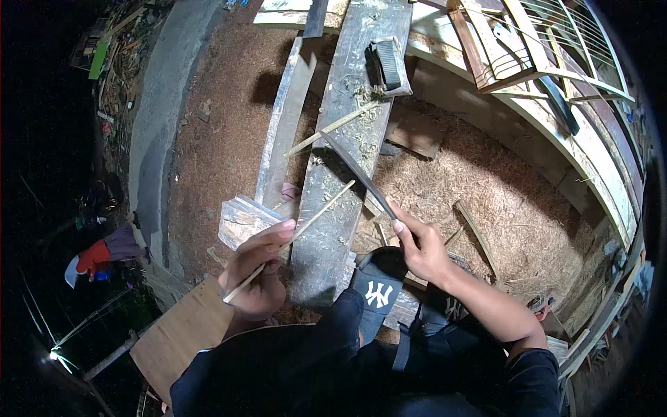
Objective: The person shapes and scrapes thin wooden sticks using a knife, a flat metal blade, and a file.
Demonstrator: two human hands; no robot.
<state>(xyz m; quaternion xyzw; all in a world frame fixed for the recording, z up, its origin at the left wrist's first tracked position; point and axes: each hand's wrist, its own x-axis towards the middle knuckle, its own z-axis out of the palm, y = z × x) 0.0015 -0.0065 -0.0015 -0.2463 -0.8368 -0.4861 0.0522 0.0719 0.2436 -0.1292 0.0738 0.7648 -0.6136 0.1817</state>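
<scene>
My left hand (pixel 256 271) is closed around a thin wooden stick (pixel 323 210), which slants up and to the right over a long plank (pixel 319 243). In my right hand (pixel 419 243) is the lower end of a long dark blade-like tool (pixel 358 170); its far end reaches up-left over the plank. That far end is beside another light strip (pixel 333 128) lying across the plank. Curled shavings lie on the plank around them. Higher on the plank sits a dark ribbed block in a light frame (pixel 390 66).
A clear plastic container (pixel 243 221) stands left of the plank, near a narrow board (pixel 281 125). Wooden frames with thin rods (pixel 535 55) are at the upper right. Shavings cover the ground (pixel 215 139). A person in red (pixel 97 257) is at the far left.
</scene>
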